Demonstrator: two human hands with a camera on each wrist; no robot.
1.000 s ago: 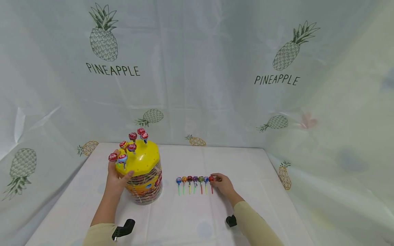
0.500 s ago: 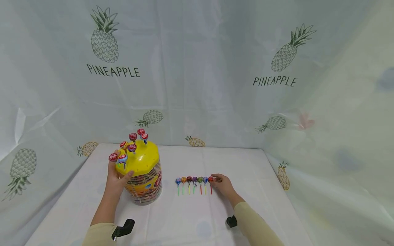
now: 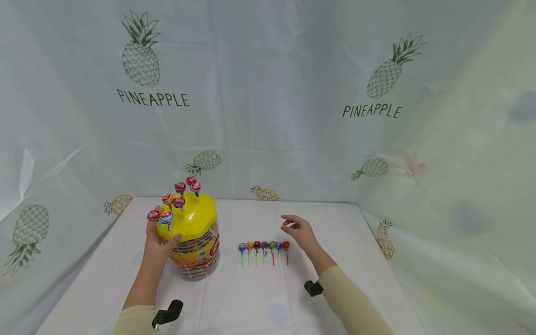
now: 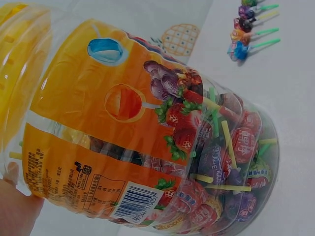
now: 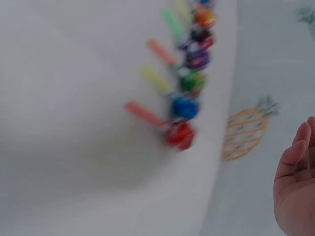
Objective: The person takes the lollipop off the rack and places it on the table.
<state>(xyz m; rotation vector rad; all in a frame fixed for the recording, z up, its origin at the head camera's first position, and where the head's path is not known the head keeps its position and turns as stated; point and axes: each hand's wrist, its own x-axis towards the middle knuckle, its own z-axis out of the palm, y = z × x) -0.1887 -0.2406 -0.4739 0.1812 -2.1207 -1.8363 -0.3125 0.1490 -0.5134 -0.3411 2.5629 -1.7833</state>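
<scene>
My left hand (image 3: 156,249) grips a clear plastic lollipop jar (image 3: 197,263) near its top, thumb against the yellow lid (image 3: 194,223). Several wrapped lollipops (image 3: 179,187) stand upright in the lid, mostly on its left and far side. Through the clear wall in the left wrist view, more lollipops (image 4: 241,145) show inside. To the right of the jar, several lollipops lie in a neat row, heads away from me, from a blue one (image 3: 242,248) to a red one (image 3: 286,245). Above and right of that red end, my right hand (image 3: 302,233) hovers, fingers loosely bent and holding nothing.
The white-covered table (image 3: 238,302) carries the jar and the row. Behind it hangs a pale curtain (image 3: 268,116) printed with pineapples. Black mounts sit at both wrists, such as the left mount (image 3: 168,314).
My right hand has let go of the red lollipop at the row's right end and lifted away from it. The left hand and the jar have stayed in place.
</scene>
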